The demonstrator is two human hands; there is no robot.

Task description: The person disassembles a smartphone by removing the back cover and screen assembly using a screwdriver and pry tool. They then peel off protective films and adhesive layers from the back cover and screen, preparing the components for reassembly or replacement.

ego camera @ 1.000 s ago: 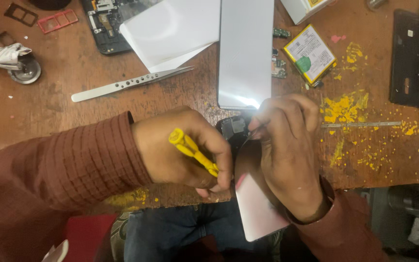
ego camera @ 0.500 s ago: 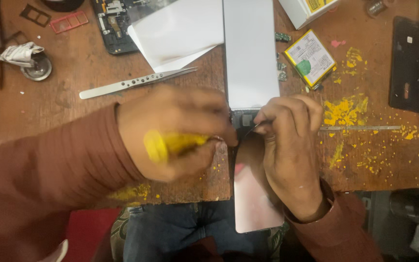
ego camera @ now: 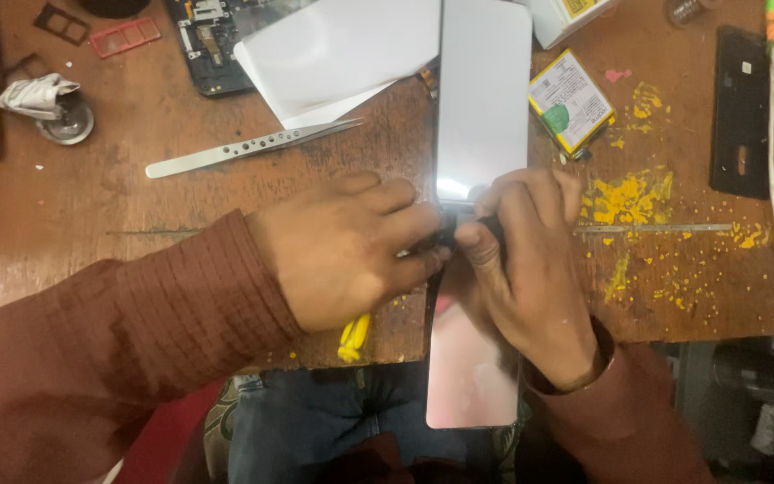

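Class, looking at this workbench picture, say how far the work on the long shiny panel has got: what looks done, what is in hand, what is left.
Done: a circuit board, a battery and tweezers lie apart on the table.
In hand: the left hand, with a yellow tool under it, and the right hand pinch a small dark part at the middle of the glossy panel.
Left: the panel lies alone, with no parts fitted to it.

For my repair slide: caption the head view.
Both hands, left and right, pinch a glossy phone panel on a wooden workbench.
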